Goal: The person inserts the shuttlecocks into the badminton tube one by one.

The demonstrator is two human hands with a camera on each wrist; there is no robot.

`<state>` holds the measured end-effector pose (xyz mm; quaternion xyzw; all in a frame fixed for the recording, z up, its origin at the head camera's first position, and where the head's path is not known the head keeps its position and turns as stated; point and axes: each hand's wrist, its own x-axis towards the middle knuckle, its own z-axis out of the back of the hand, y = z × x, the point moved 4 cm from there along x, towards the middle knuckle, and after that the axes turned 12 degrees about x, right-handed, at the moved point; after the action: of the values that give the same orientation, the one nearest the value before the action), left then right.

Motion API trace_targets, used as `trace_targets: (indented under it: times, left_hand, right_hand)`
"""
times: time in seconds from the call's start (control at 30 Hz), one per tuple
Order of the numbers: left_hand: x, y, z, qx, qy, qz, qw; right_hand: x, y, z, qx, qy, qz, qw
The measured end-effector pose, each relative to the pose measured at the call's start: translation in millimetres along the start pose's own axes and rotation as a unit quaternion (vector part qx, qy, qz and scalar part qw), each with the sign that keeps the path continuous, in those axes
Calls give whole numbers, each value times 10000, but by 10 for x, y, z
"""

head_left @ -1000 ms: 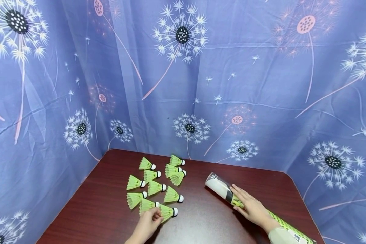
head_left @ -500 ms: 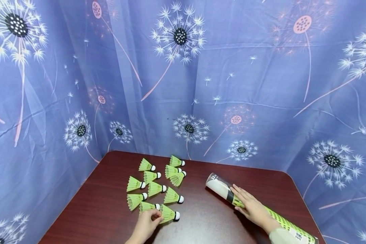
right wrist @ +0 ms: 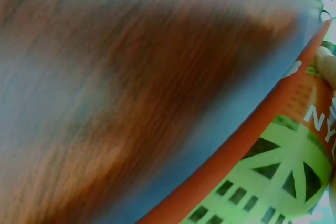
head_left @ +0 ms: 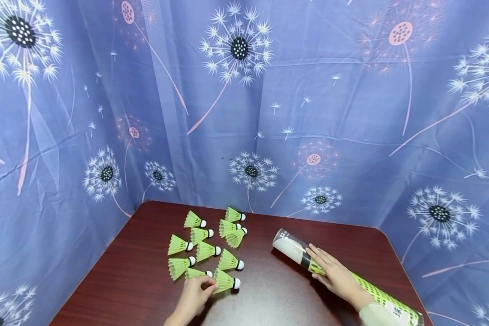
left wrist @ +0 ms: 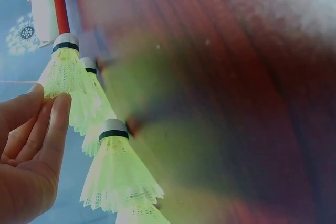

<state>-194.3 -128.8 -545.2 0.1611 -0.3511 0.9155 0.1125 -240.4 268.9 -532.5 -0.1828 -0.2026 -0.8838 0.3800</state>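
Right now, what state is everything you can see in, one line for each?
Pinched shuttlecock: held by its skirt; can't tell whether it touches the table.
Left hand: thumb and fingertips together on that skirt.
Other shuttlecocks: lying on their sides, some overlapping.
Tube: lying on its side; can't tell whether it's capped.
Right hand: resting on the tube.
Curtain: hanging, creased.

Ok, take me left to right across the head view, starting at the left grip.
Bare left grip, pinched yellow-green, black-banded, white-tipped shuttlecock, long white, black and yellow-green cylindrical tube. Left out for overlap: other yellow-green shuttlecocks, bare right grip.
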Motion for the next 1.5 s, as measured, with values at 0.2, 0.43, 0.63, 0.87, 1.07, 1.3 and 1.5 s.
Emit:
trace_targets:
  times: [0.2,0.43,0.63,0.87,1.07,1.3,1.5]
  left_hand:
    - [54,-24,59,24,-37,-94,9999]
    - [157,-69,171,133,-48,-141,9998]
    - [237,-91,263,390,-136,-194,9990]
    - [267,-68,377,435,-261,-274,9983]
    - [337,-61,491,607,-531,-292,9963]
    - [483,-83,572,609,-494,-151,9968]
    - [607,-133,630,666,-418,-215,9967]
  right_hand:
    - [36,33,42,-4,-42,103,9999]
    - [72,82,65,116,-3,104,9999]
    - [103,136,84,229,-33,128,9997]
    - [73,220,105,325,-22,129,9994]
    - [52,308,132,340,-52,253,9991]
    - [72,355,132,327,-76,275,9991]
    - [99,372,100,320,-35,288,9991]
